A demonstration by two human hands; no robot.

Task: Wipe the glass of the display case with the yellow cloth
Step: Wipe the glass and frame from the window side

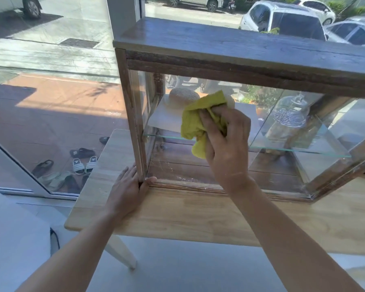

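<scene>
A wooden display case with glass sides stands on a light wooden table. My right hand presses a crumpled yellow cloth flat against the front glass, left of its middle. My left hand grips the case's lower left front corner post, thumb wrapped round onto the front frame. Inside, a glass shelf carries a round bread loaf on a white board and a glass cake dome.
The table's left edge and a white leg are close to a large window. Outside the window lie several pairs of sandals on the pavement, with parked cars beyond. A white cushion sits at lower left.
</scene>
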